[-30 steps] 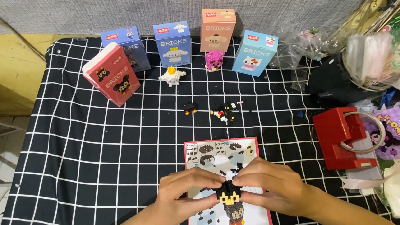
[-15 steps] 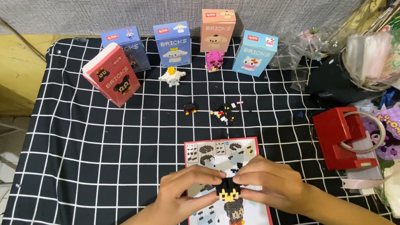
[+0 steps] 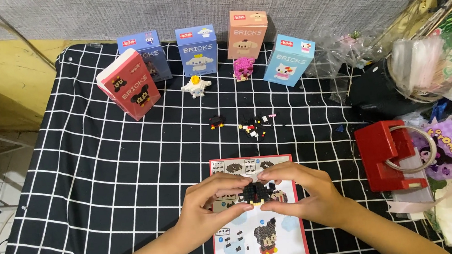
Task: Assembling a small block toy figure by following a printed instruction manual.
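Both hands meet over the instruction sheet point(image 3: 260, 237); left hand point(image 3: 209, 209) and right hand point(image 3: 304, 193) pinch one small black brick figure point(image 3: 256, 192) between thumbs and fingertips, held just above the sheet's upper half. Counts: five upright boxes at the far edge, namely one red box point(image 3: 129, 90), two blue boxes point(image 3: 145, 55) point(image 3: 197, 50), one peach box point(image 3: 246, 34), one light-blue box point(image 3: 289, 60); two finished small figures, one white figure point(image 3: 196, 86) and one pink figure point(image 3: 243, 68), standing just before the boxes; one dark part-built piece point(image 3: 216, 122); a scatter of loose bricks point(image 3: 253, 127) near it, too small to count; one red tape dispenser point(image 3: 389, 154) to the right. Surface: black cloth with white grid point(image 3: 90, 180) over a table; grey fabric wall point(image 3: 173, 7) behind; heap of clear plastic bags point(image 3: 420, 68) at right.
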